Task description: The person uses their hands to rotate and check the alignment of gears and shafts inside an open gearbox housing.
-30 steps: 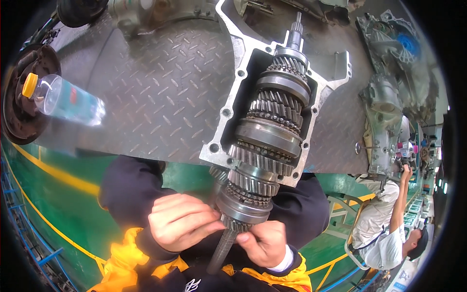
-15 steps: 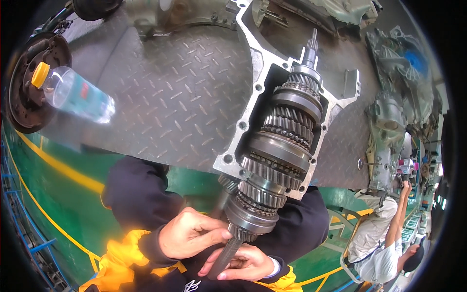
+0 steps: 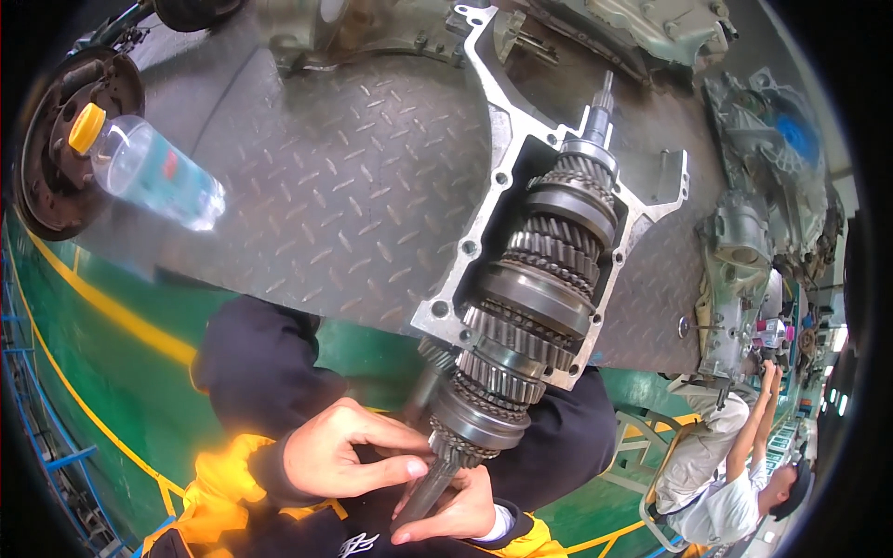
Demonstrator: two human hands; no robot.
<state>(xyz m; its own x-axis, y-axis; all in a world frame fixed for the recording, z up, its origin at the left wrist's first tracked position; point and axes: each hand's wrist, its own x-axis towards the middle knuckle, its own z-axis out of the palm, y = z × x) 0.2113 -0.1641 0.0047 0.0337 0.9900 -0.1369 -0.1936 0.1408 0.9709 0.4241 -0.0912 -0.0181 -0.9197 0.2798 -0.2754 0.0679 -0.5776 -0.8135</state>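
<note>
A metal gear shaft (image 3: 528,296) with several toothed gears and smooth rings lies in an open silver gearbox housing (image 3: 453,270). Its near end, a splined shaft end (image 3: 430,490), sticks out past the table edge over my lap. My left hand (image 3: 349,453) has its thumb and forefinger closed at the left side of that end, just below the smallest gear (image 3: 462,449). Below it, my right hand (image 3: 462,510) grips the same end from underneath, thumb near the tip. Some right-hand fingers are hidden behind the shaft.
The tread-plate table (image 3: 326,195) bears a clear bottle with a yellow cap (image 3: 158,172) and a round brown drum part (image 3: 46,177) at the left. More metal casings (image 3: 739,228) stand at the right. Beyond them, a person in white (image 3: 735,488) sits working.
My left hand has shifted slightly left, its thumb a little lower. The right thumb has slid left toward the shaft's tip. The whole view has shifted slightly; the gears stay in the housing.
</note>
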